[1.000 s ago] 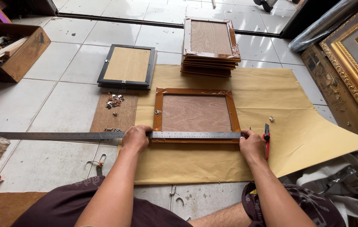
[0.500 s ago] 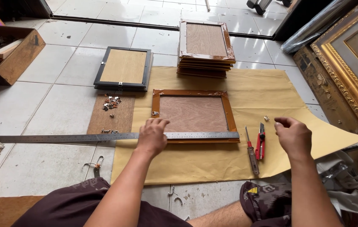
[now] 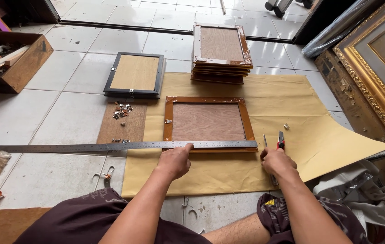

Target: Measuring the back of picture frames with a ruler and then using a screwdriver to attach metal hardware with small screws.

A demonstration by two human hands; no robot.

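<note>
A brown wooden frame (image 3: 207, 122) lies back-up on a sheet of tan paper (image 3: 292, 104). A long steel ruler (image 3: 88, 147) runs across the frame's near edge and out over the tiles to the left. My left hand (image 3: 174, 160) presses down on the ruler at the frame's near-left part. My right hand (image 3: 276, 161) is just right of the frame's near corner. Its fingers curl over a red-handled cutter (image 3: 281, 138) that lies on the paper. A thin screwdriver (image 3: 265, 140) pokes out beside it.
A stack of similar frames (image 3: 221, 49) stands at the paper's far edge. A black frame (image 3: 134, 74) lies left of it. Small metal hangers (image 3: 122, 110) sit on a brown board. A wooden box (image 3: 14, 56) is far left, large gilt frames (image 3: 373, 58) lean at right.
My right hand left the frame's right corner, lifted above the paper, then came down onto the cutter and screwdriver. My left hand slid right along the ruler.
</note>
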